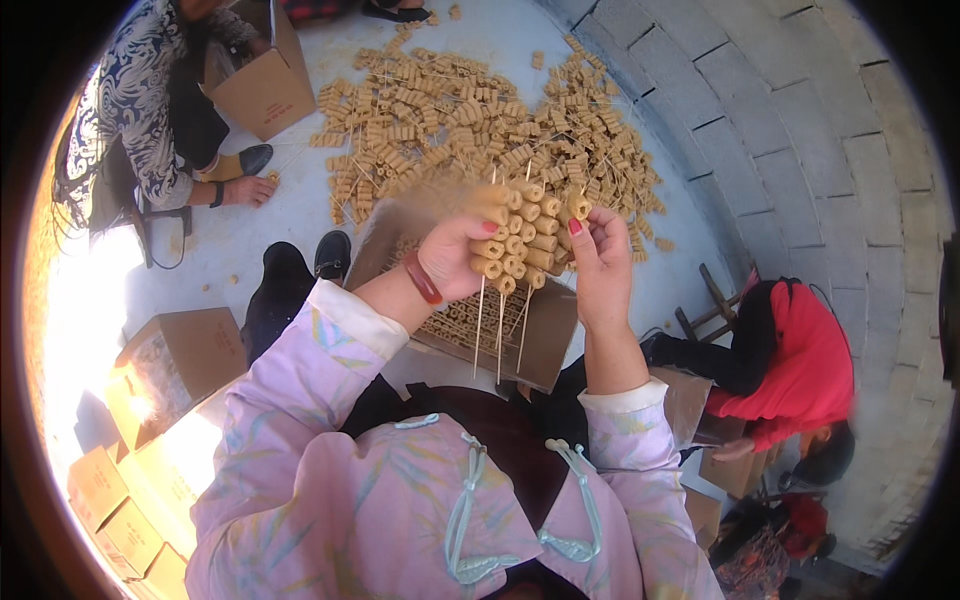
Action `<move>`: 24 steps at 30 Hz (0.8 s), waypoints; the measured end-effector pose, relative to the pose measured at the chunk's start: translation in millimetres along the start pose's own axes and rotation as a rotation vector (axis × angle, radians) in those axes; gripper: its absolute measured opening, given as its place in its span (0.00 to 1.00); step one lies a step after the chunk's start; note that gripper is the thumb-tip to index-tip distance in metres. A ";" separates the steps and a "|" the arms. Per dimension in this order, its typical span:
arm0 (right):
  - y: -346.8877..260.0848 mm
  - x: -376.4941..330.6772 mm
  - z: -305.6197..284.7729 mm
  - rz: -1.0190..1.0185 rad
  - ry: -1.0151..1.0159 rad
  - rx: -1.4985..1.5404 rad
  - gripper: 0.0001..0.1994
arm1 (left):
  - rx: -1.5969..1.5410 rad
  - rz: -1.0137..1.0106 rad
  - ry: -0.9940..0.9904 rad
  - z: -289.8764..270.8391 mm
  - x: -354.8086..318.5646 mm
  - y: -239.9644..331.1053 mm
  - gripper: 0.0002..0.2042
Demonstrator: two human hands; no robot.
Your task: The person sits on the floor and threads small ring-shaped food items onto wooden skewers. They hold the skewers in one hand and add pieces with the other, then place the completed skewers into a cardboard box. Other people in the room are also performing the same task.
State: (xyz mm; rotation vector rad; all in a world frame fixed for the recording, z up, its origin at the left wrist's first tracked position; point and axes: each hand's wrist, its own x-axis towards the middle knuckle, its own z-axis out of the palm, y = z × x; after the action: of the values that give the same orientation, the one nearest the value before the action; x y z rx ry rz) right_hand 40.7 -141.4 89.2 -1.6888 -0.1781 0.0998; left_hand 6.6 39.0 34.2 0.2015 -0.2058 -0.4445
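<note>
Fingers of your left hand (455,262) clamp the skewer bundle (520,240); your right hand (600,262) pinches its three-o'clock edge, open floor (280,215) at nine.

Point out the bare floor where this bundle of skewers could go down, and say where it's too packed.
Bare floor lies between the big pile of skewered rolls and the seated person's hand, reaching down to the closed cartons. A thin strip runs along the brick wall. Crowded: the pile itself and the open box under the left hand and right hand, both gripping the bundle.
</note>
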 end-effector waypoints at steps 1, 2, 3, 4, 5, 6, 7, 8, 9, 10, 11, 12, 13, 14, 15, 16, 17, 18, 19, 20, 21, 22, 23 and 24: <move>2.7 -1.6 3.5 -0.024 -0.022 -0.007 0.14 | 0.019 0.002 0.050 -1.4 -1.1 -1.3 0.31; 4.9 -3.9 6.7 -0.012 -0.017 -0.030 0.13 | 0.026 0.001 0.097 -2.7 -1.8 -3.5 0.31; 6.5 -5.6 8.5 0.012 0.000 -0.062 0.13 | 0.046 -0.012 0.161 -3.7 -1.1 -6.0 0.31; 8.4 -7.9 11.8 -0.018 -0.016 -0.015 0.14 | 0.020 0.002 0.137 -4.5 -0.7 -6.7 0.31; 9.6 -9.0 14.0 -0.041 -0.009 -0.001 0.14 | 0.010 0.012 0.135 -4.6 -1.9 -7.5 0.30; 10.8 -9.6 15.8 -0.064 -0.008 0.015 0.14 | 0.001 0.027 0.138 -4.2 -2.9 -8.0 0.30; 11.1 -10.5 16.5 -0.117 -0.033 0.040 0.15 | -0.007 0.034 0.147 -3.5 -3.7 -8.3 0.30; 11.3 -10.2 16.4 -0.101 -0.002 -0.060 0.15 | -0.019 0.033 0.154 -2.7 -3.8 -9.0 0.30; 10.9 -9.2 16.0 -0.117 0.002 -0.151 0.16 | -0.028 0.028 0.156 -1.9 -3.4 -9.3 0.29; 10.0 -8.8 14.3 -0.073 0.038 -0.258 0.17 | -0.048 0.046 0.094 -1.0 -2.8 -10.0 0.29; 8.8 -7.9 14.0 -0.203 0.037 -0.308 0.17 | -0.035 0.046 0.114 -0.2 -2.6 -9.7 0.29; 7.6 -7.2 14.9 -0.268 0.067 -0.373 0.17 | -0.028 0.047 0.114 0.5 -2.9 -9.4 0.29; 5.9 -8.4 15.1 -0.299 0.099 -0.450 0.17 | -0.007 0.038 0.152 1.4 -3.5 -9.7 0.29; 3.7 -10.4 14.6 -0.352 0.074 -0.471 0.19 | -0.059 0.028 0.098 1.7 -4.0 -9.4 0.29; 1.2 -14.3 13.5 -0.374 0.050 -0.505 0.20 | -0.098 0.011 0.079 2.0 -4.5 -9.3 0.29; -0.8 -18.6 14.2 -0.419 0.021 -0.545 0.22 | -0.128 0.000 0.064 2.0 -5.2 -8.8 0.29; -1.9 -22.4 15.9 -0.411 0.028 -0.582 0.23 | -0.116 0.022 0.060 2.5 -5.3 -9.4 0.29; -2.6 -25.1 19.2 -0.432 0.030 -0.624 0.24 | -0.092 0.052 0.056 2.6 -5.3 -8.8 0.29; -3.3 -27.0 21.5 -0.440 0.036 -0.646 0.25 | -0.081 0.077 0.053 3.2 -4.7 -9.2 0.29; -3.4 -28.8 24.2 -0.472 0.049 -0.658 0.24 | -0.071 0.046 0.052 3.4 -4.9 -8.5 0.29; -3.7 -30.5 26.8 -0.494 0.065 -0.647 0.23 | -0.078 0.032 0.051 4.4 -4.1 -8.6 0.29; -4.2 -30.9 27.9 -0.517 0.079 -0.634 0.23 | -0.084 0.019 0.055 5.1 -4.0 -8.6 0.29; -5.3 -30.5 27.8 -0.513 0.083 -0.636 0.23 | -0.068 0.008 0.084 6.1 -3.8 -8.4 0.29; -5.8 -29.5 27.6 -0.511 0.087 -0.637 0.22 | -0.071 0.015 0.035 7.0 -3.4 -9.1 0.29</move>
State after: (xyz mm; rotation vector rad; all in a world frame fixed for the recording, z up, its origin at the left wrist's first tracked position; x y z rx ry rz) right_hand 6.6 -118.9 90.3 -2.2149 -0.6192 -0.4560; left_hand -1.8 31.4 38.2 0.1379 -0.1564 -0.4319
